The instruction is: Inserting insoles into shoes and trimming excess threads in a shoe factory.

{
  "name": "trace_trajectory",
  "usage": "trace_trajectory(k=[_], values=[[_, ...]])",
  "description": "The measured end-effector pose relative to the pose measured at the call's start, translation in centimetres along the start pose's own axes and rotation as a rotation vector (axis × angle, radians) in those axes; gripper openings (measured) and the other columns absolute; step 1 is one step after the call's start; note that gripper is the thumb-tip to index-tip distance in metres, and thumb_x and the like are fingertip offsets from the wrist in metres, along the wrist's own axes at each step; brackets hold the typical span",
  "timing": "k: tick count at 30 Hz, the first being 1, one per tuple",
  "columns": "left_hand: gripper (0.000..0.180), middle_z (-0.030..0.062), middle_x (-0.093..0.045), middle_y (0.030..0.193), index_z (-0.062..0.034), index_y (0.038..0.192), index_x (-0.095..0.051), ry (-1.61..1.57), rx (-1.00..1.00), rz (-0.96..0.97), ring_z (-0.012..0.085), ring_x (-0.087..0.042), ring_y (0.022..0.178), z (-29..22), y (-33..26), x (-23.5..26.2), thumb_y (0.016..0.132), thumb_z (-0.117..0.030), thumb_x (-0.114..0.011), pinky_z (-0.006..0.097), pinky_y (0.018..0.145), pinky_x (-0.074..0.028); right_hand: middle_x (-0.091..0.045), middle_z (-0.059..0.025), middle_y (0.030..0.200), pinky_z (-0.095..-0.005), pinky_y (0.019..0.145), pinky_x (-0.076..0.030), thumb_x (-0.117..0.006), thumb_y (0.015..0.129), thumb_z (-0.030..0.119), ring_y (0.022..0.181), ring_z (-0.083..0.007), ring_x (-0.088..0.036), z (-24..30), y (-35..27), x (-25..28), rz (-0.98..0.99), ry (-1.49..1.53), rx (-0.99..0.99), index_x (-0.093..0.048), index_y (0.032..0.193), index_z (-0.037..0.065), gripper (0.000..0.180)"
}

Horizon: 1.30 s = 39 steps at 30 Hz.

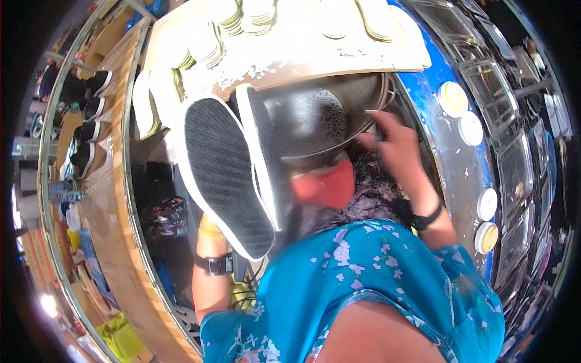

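A pair of shoes (219,172) with black ribbed soles and white edges is held up on the left, one shoe turned sole-on and the other edge-on. My left hand is hidden behind them; its forearm (209,296), with a dark watch, rises to the shoes, which it holds. My right hand (396,145), blurred, is by the right rim of a dark round pan (311,115), its index finger and thumb apart and nothing plainly in them. A black band circles that wrist. Below the pan's rim lies a red cloth-like piece (327,184) over my lap.
Stacks of pale insole-shaped pieces (260,17) lie on a board (290,63) beyond the pan. White and yellowish round lids (471,128) sit along a blue bench (457,175) at right. Dark shoes (85,158) stand on a rack at left beside a wooden edge (121,181).
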<state>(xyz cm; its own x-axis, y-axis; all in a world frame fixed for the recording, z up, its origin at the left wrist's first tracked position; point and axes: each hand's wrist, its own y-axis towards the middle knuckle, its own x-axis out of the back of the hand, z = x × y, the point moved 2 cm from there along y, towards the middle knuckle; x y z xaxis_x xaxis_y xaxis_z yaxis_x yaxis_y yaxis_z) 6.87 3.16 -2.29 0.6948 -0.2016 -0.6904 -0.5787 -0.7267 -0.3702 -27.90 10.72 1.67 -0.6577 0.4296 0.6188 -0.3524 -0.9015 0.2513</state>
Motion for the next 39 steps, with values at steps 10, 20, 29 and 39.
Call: trace_trajectory(k=[10,20,29,39], values=[[0.041,0.01,-0.055,0.11,-0.0008,0.116,-0.048,-0.109,-0.011,0.045,0.0214,-0.054,0.098,0.3,0.7,-0.2,0.088,-0.029,-0.05,0.032,0.083,-0.046,-0.06,-0.0245,0.095,-0.0411,0.082,-0.043,-0.06,0.073,0.031,0.094,-0.0377,-0.056,-17.8,-14.5,17.5,-0.11,-0.822,-0.956,-0.054,0.11,0.003,0.047],[0.037,0.011,-0.058,0.106,0.0004,0.114,-0.05,0.043,-0.181,0.113,0.0214,-0.057,0.094,0.1,4.1,-2.8,0.088,-0.025,-0.05,0.03,0.081,-0.046,-0.062,-0.017,0.098,-0.0354,0.074,-0.047,-0.063,0.073,0.028,0.09,-0.0288,-0.06,-5.9,-2.5,7.4,0.138,-0.15,-0.343,-0.051,0.116,0.005,0.051],[0.037,0.028,-0.057,0.083,0.0091,0.095,-0.055,2.028,-0.283,-0.095,0.0422,-0.054,0.085,-0.7,9.6,-11.4,0.081,-0.025,-0.057,0.043,0.075,-0.044,-0.054,-0.0222,0.108,-0.0393,0.087,-0.041,-0.061,0.072,0.039,0.101,-0.0339,-0.052,0.6,4.2,-6.9,0.876,-0.102,-0.383,-0.056,0.105,-0.001,0.053],[0.044,0.0211,-0.059,0.095,0.0038,0.106,-0.054,1.855,-0.435,0.37,0.0331,-0.058,0.087,-9.1,25.2,-18.9,0.077,-0.029,-0.062,0.034,0.078,-0.046,-0.059,-0.0159,0.1,-0.039,0.082,-0.043,-0.063,0.069,0.027,0.094,-0.0327,-0.054,-5.6,23.4,-2.3,0.347,-0.38,0.122,-0.059,0.102,0.003,0.041]])
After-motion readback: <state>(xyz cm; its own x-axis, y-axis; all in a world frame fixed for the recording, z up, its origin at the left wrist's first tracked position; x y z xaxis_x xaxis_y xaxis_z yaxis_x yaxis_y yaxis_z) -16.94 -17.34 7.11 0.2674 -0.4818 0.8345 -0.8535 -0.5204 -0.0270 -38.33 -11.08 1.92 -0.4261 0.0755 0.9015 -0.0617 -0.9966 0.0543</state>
